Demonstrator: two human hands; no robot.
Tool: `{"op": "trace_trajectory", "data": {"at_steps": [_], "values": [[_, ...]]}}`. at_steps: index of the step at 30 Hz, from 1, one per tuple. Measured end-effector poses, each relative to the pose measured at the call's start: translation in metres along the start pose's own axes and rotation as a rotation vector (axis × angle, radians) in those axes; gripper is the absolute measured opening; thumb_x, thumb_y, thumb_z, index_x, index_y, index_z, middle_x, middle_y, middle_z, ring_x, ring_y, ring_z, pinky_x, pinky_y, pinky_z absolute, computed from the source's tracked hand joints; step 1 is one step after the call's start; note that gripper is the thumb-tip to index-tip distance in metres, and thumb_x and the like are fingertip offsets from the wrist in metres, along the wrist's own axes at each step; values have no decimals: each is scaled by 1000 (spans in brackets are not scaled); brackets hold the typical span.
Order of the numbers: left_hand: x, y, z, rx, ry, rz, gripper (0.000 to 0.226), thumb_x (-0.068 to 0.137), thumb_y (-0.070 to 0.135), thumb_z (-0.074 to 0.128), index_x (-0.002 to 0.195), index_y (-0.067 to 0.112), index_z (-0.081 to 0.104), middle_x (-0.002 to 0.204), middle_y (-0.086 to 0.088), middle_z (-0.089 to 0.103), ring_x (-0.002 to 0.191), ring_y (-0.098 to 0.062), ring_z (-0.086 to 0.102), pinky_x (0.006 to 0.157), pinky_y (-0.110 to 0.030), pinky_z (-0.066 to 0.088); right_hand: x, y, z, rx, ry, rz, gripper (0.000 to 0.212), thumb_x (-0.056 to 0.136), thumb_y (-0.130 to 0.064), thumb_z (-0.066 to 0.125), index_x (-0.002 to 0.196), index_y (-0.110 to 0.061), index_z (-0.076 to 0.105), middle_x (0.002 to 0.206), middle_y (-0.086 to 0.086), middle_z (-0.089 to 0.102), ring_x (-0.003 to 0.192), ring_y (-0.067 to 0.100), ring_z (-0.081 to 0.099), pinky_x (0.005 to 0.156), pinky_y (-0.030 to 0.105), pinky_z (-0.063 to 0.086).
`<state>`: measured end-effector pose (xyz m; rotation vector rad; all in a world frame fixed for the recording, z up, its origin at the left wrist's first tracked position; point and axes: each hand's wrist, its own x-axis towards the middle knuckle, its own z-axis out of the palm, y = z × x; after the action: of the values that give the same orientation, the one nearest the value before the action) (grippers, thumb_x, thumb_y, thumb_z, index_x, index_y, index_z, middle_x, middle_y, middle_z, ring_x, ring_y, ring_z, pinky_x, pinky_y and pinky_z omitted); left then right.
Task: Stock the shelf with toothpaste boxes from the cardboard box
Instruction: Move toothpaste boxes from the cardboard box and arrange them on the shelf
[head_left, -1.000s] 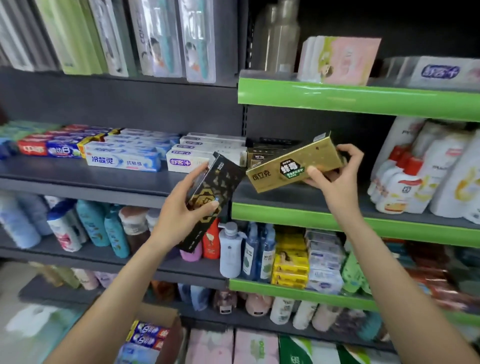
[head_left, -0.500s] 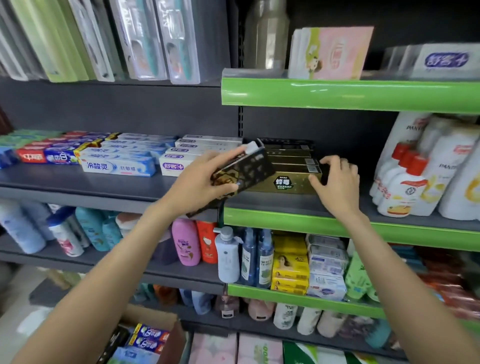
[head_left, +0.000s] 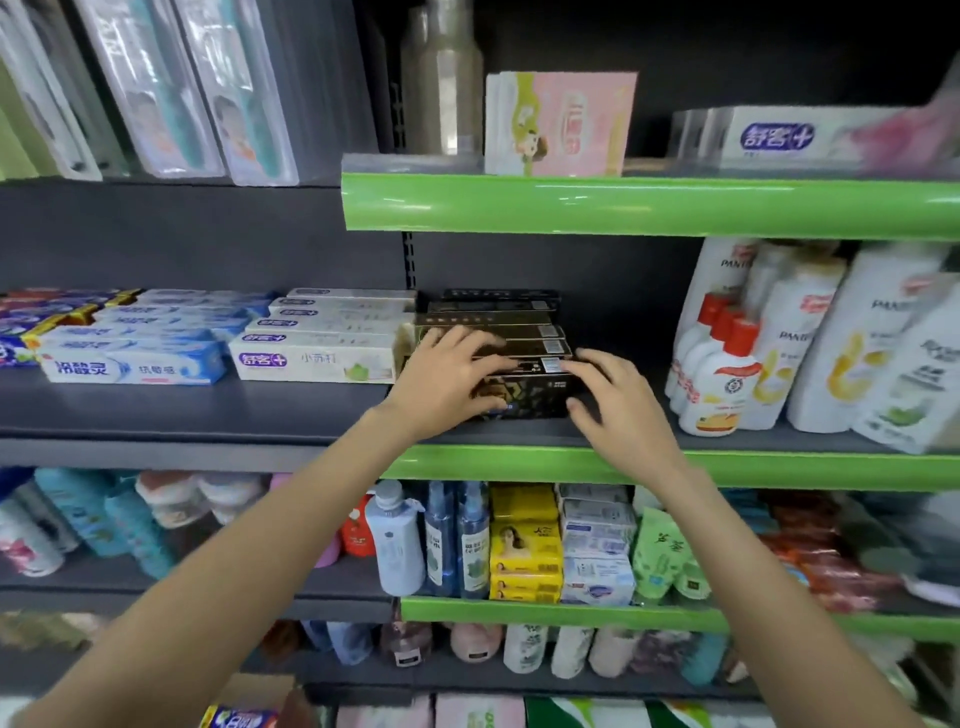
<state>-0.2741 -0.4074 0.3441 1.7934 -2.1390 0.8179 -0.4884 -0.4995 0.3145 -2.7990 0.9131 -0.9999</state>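
The black box (head_left: 524, 397) lies on the shelf (head_left: 519, 465) at the front of the dark stack (head_left: 493, 332). The left hand (head_left: 449, 382) grips its left end; the right hand (head_left: 615, 400) holds its right end, fingers curled.

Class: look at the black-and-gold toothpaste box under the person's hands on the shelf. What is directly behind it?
Behind the black-and-gold box a row of dark and gold toothpaste boxes runs towards the back panel. The left hand and right hand cover parts of the nearest ones.
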Motion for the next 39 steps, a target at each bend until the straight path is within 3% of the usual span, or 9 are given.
{"op": "trace_trajectory", "data": {"at_steps": [4, 8, 12, 16, 19, 23, 27, 33, 39], "values": [[-53, -1, -8, -123, 388, -50, 28, 92, 38, 53, 104, 20, 69, 92, 4, 69, 88, -16, 58, 77, -31, 42, -6, -43, -1, 63, 130, -185, 28, 90, -18, 53, 116, -15, 62, 116, 2, 62, 110, 19, 51, 91, 35, 42], [-138, -15, -25, -187, 550, -195, 23, 92, 21, 52, 88, 13, 73, 69, 0, 69, 60, -16, 57, 61, -26, 41, -14, -108, 15, 91, 127, -426, 28, 86, -9, 45, 101, -12, 68, 93, 1, 69, 88, 20, 62, 76, 32, 48], [-250, -31, -22, -228, 223, -522, 24, 90, 38, 45, 94, 26, 66, 61, 4, 65, 57, -20, 64, 52, -30, 48, -39, -178, 66, 145, 22, -618, 26, 81, -11, 46, 92, -14, 70, 81, 2, 68, 76, 23, 62, 65, 33, 50], [-375, -63, -4, -221, -514, -1014, 36, 88, 43, 47, 117, 26, 59, 105, -7, 70, 99, -31, 64, 78, -38, 49, -74, -241, 151, 190, -272, -662, 23, 79, -17, 49, 92, -16, 69, 81, 0, 66, 72, 22, 61, 63, 33, 51], [-467, -89, 11, -212, -808, -1160, 37, 90, 43, 44, 124, 30, 51, 119, -8, 64, 106, -31, 61, 86, -38, 49, -98, -280, 225, 180, -491, -664, 25, 78, -19, 50, 94, -18, 69, 94, 1, 65, 86, 23, 62, 73, 33, 54], [-564, -131, 22, -364, -818, -1334, 44, 92, 42, 50, 134, 31, 46, 130, -2, 55, 118, -26, 53, 93, -34, 42, -127, -335, 318, 154, -747, -536, 33, 71, -12, 67, 103, -20, 67, 101, 0, 65, 91, 24, 63, 75, 36, 55], [-634, -165, 54, -441, -790, -1439, 46, 91, 33, 55, 135, 23, 47, 133, 0, 53, 120, -23, 51, 94, -34, 43, -148, -392, 394, 167, -965, -465, 40, 77, -4, 57, 114, -16, 64, 112, 4, 63, 106, 27, 58, 87, 39, 52], [-677, -177, 128, -601, -766, -1424, 49, 89, 46, 53, 134, 26, 48, 130, 4, 56, 116, -19, 56, 94, -36, 47, -152, -441, 502, 150, -1070, -599, 58, 86, 2, 51, 140, -16, 42, 144, 5, 41, 136, 23, 33, 107, 37, 28], [-687, -173, 172, -574, -625, -1349, 23, 92, 35, 53, 113, 34, 63, 110, 10, 66, 90, -14, 66, 79, -30, 50, -169, -465, 585, 30, -1302, -742, 76, 81, -23, 67, 146, -17, 27, 154, 5, 24, 142, 22, 21, 113, 41, 21]]}}
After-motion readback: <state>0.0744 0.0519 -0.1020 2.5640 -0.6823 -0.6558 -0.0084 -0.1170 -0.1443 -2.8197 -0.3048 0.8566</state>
